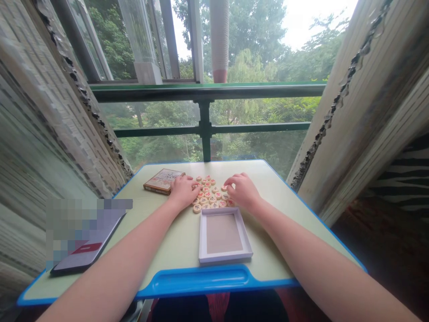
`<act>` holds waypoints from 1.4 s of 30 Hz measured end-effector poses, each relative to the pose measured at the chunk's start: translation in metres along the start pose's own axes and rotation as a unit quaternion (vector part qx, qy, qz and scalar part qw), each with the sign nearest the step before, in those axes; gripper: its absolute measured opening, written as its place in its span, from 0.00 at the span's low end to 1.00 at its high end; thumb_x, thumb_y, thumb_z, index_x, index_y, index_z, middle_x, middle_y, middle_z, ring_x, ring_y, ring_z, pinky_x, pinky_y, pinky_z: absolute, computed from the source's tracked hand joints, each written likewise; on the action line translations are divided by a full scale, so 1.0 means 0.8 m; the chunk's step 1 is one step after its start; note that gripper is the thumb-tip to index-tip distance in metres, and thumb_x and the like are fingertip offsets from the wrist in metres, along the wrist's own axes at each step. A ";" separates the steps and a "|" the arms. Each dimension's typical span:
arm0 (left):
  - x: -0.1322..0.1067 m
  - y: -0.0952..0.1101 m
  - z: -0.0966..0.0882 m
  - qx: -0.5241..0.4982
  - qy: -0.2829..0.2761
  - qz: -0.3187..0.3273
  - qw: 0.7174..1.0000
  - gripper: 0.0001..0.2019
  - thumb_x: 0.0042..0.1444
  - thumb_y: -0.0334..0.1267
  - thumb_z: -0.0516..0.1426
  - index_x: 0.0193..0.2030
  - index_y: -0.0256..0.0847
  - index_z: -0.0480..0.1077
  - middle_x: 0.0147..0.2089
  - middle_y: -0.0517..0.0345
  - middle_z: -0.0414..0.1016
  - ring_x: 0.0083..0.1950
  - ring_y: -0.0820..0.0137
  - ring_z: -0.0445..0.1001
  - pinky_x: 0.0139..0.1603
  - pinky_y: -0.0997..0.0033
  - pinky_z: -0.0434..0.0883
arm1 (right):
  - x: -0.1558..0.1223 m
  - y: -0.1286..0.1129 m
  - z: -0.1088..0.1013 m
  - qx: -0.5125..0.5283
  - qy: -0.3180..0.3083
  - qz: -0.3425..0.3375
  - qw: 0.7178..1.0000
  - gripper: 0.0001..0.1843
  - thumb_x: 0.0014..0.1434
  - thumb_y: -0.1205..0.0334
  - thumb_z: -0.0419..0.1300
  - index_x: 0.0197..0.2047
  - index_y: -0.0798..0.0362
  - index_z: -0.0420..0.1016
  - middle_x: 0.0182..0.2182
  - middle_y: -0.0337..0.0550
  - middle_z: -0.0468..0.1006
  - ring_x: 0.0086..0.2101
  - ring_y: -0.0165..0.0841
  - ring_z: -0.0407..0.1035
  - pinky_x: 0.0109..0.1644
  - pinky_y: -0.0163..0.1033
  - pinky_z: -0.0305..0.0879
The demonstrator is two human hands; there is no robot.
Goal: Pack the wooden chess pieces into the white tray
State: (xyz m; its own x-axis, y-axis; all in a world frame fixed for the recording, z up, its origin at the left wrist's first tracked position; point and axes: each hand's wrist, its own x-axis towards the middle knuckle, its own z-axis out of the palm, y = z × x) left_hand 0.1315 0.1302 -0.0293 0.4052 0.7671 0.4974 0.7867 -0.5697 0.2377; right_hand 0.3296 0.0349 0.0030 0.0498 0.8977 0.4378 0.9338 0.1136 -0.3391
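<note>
Round wooden Chinese chess pieces (pixel 208 195) with red and dark characters lie grouped flat in the middle of the table. My left hand (pixel 183 192) rests at the group's left side, fingers stretched and slightly apart over the nearest pieces. From the right, my right hand (pixel 244 191) reaches in with bent fingers, their tips on a Chinese chess piece (pixel 224 188) at the group's edge; its thumb is mostly hidden. Just in front of the pieces sits an open, shallow white box tray (pixel 225 257) with a bare brownish bottom. Beside my left hand lies the printed box lid (pixel 161 180).
The pale table (pixel 268 250) has a blue rim and a blue molded groove (pixel 201 278) at its near edge. A dark-edged tablet-like device (pixel 90 250), partly blurred out, lies at the left. Curtains (pixel 315 147) flank the table; a green railing (pixel 204 129) stands behind it.
</note>
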 end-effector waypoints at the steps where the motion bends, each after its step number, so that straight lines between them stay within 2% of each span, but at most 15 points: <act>1: 0.000 -0.001 0.002 0.001 -0.002 0.000 1.000 0.14 0.52 0.46 0.53 0.33 0.46 0.78 0.44 0.48 0.74 0.47 0.54 0.66 0.47 0.50 0.63 | 0.001 0.001 0.000 -0.002 0.002 0.000 1.000 0.13 0.53 0.68 0.52 0.30 0.51 0.79 0.33 0.43 0.77 0.36 0.35 0.62 0.43 0.38 0.58; 6: -0.001 0.000 0.004 0.010 -0.014 0.005 1.000 0.12 0.52 0.42 0.52 0.34 0.48 0.78 0.46 0.50 0.74 0.49 0.55 0.65 0.49 0.49 0.61 | 0.008 0.010 -0.002 -0.021 0.009 0.035 0.999 0.13 0.52 0.68 0.52 0.30 0.52 0.79 0.33 0.44 0.78 0.37 0.36 0.63 0.44 0.38 0.58; 9: -0.002 0.005 0.000 0.006 -0.020 0.010 1.000 0.14 0.53 0.41 0.51 0.40 0.46 0.77 0.48 0.48 0.73 0.50 0.52 0.64 0.49 0.46 0.60 | 0.011 0.019 -0.002 -0.023 0.021 0.062 0.998 0.14 0.53 0.68 0.51 0.31 0.52 0.79 0.33 0.44 0.78 0.38 0.36 0.63 0.45 0.38 0.57; 12: -0.004 0.010 -0.007 -0.012 -0.013 0.028 0.999 0.16 0.55 0.42 0.50 0.44 0.44 0.75 0.48 0.47 0.73 0.50 0.53 0.65 0.50 0.47 0.60 | 0.012 0.023 0.000 -0.012 0.016 0.060 0.998 0.14 0.53 0.68 0.50 0.31 0.52 0.78 0.34 0.44 0.78 0.39 0.35 0.64 0.46 0.38 0.57; 14: -0.005 0.012 -0.010 -0.021 -0.019 0.043 0.999 0.16 0.56 0.42 0.49 0.43 0.45 0.75 0.47 0.49 0.74 0.50 0.55 0.66 0.50 0.49 0.61 | 0.011 0.024 0.000 -0.010 0.008 0.050 0.999 0.14 0.53 0.68 0.51 0.31 0.52 0.78 0.34 0.43 0.77 0.39 0.35 0.64 0.46 0.37 0.57; 18: -0.005 0.011 -0.012 -0.022 -0.022 0.063 0.998 0.15 0.56 0.41 0.48 0.35 0.45 0.77 0.41 0.51 0.77 0.47 0.58 0.68 0.48 0.53 0.62 | 0.011 0.024 0.001 -0.022 0.012 0.055 0.998 0.14 0.53 0.68 0.51 0.30 0.52 0.78 0.33 0.44 0.78 0.39 0.35 0.65 0.46 0.37 0.57; 22: -0.002 0.007 -0.010 -0.019 0.018 0.050 0.998 0.15 0.55 0.37 0.48 0.36 0.44 0.77 0.41 0.51 0.78 0.47 0.58 0.70 0.48 0.55 0.62 | 0.011 0.021 0.000 -0.016 0.021 0.053 0.998 0.14 0.52 0.68 0.51 0.31 0.52 0.78 0.34 0.44 0.78 0.39 0.35 0.65 0.46 0.37 0.58; 26: 0.000 0.005 -0.013 -0.003 0.035 0.021 0.999 0.15 0.53 0.32 0.48 0.38 0.44 0.76 0.45 0.53 0.77 0.50 0.59 0.69 0.50 0.55 0.61 | 0.005 0.006 -0.003 0.028 -0.003 0.018 0.999 0.15 0.52 0.70 0.51 0.35 0.51 0.78 0.37 0.42 0.78 0.41 0.34 0.67 0.47 0.37 0.61; 29: 0.000 0.005 -0.017 0.001 0.026 0.017 1.000 0.16 0.52 0.31 0.47 0.39 0.43 0.75 0.46 0.52 0.76 0.50 0.59 0.70 0.49 0.56 0.62 | 0.003 -0.007 -0.010 0.069 -0.033 0.060 0.995 0.17 0.51 0.72 0.49 0.36 0.52 0.78 0.35 0.42 0.79 0.37 0.32 0.70 0.43 0.34 0.63; 33: 0.000 0.004 -0.021 -0.018 0.045 0.032 0.998 0.17 0.51 0.29 0.46 0.40 0.41 0.75 0.45 0.51 0.77 0.49 0.60 0.71 0.48 0.57 0.64 | 0.016 -0.013 -0.020 0.080 -0.100 0.098 0.987 0.16 0.48 0.74 0.51 0.33 0.54 0.79 0.34 0.44 0.80 0.35 0.33 0.72 0.39 0.34 0.65; 38: 0.000 -0.006 -0.027 -0.051 0.036 0.024 0.998 0.15 0.50 0.30 0.46 0.31 0.40 0.75 0.36 0.53 0.78 0.43 0.61 0.72 0.45 0.63 0.67 | 0.033 -0.006 -0.011 0.144 -0.041 0.080 0.986 0.16 0.55 0.68 0.50 0.40 0.53 0.77 0.39 0.43 0.79 0.37 0.31 0.71 0.43 0.35 0.65; 40: 0.001 -0.013 -0.029 -0.061 0.040 -0.009 0.997 0.15 0.49 0.30 0.46 0.30 0.40 0.75 0.36 0.54 0.78 0.42 0.62 0.72 0.44 0.64 0.68 | 0.036 -0.001 0.001 0.118 0.000 0.050 0.992 0.16 0.57 0.67 0.49 0.42 0.53 0.77 0.42 0.44 0.78 0.41 0.32 0.69 0.48 0.37 0.63; 42: 0.003 -0.019 -0.030 -0.076 0.045 -0.052 0.995 0.16 0.49 0.30 0.46 0.31 0.41 0.75 0.37 0.57 0.78 0.42 0.64 0.73 0.44 0.67 0.69 | 0.038 0.003 0.013 0.070 0.011 -0.007 0.997 0.16 0.58 0.67 0.49 0.43 0.51 0.77 0.44 0.42 0.77 0.46 0.35 0.65 0.53 0.41 0.59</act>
State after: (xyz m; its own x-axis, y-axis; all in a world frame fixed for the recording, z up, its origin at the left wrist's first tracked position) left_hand 0.1090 0.1337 -0.0115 0.2760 0.7987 0.5348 0.7399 -0.5317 0.4121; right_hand 0.3294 0.0666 0.0069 0.0472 0.8862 0.4610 0.8764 0.1847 -0.4447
